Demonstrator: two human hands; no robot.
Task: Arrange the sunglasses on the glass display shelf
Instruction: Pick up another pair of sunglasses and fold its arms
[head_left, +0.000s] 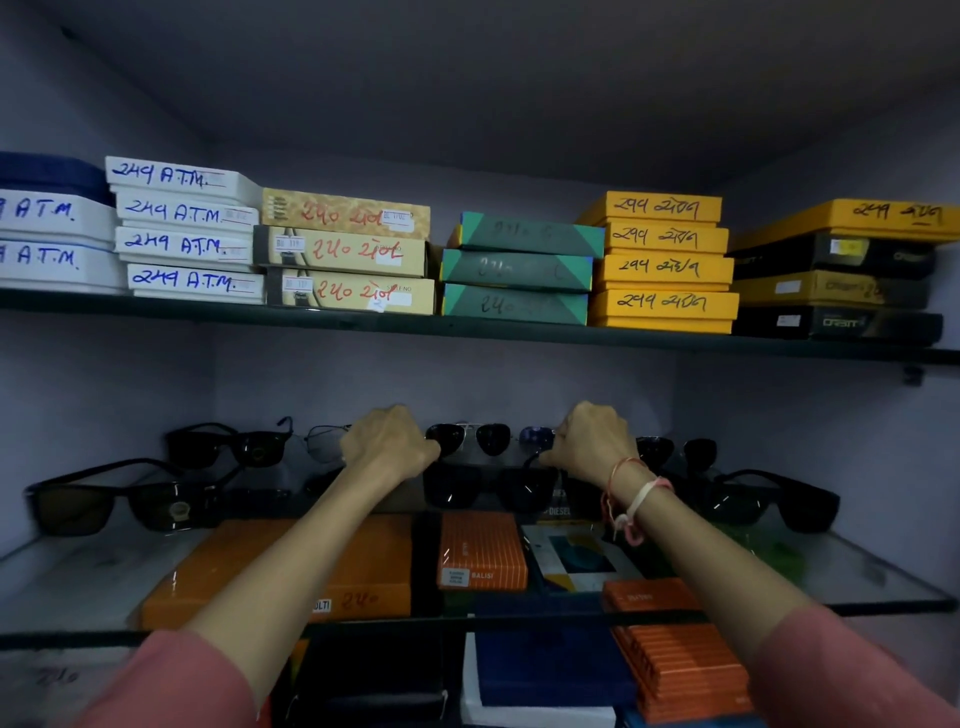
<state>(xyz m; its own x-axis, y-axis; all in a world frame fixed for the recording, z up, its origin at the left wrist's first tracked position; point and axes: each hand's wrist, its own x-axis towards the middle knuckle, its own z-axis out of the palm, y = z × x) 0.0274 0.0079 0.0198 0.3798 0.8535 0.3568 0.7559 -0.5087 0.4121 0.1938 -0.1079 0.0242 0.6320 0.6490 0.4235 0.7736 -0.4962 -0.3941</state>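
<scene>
The glass display shelf (862, 577) carries several dark sunglasses in two rough rows. A black square pair (488, 486) stands in the middle, lenses toward me. My left hand (387, 441) is closed at its left end and my right hand (592, 439) at its right end, apparently on the temples. Behind it sits an aviator pair (470, 439) and a blue-lensed pair (537, 435), partly hidden by my right hand. A large black pair (119, 501) lies front left, another (228, 444) behind it, and more black sunglasses (774, 499) at the right.
An upper shelf (467, 326) close overhead holds stacked white, beige, green, yellow and black boxes. Orange boxes (483, 551), blue and black ones show through the glass from the level below. Side walls close in left and right. A thin wire frame (324, 441) sits left of my left hand.
</scene>
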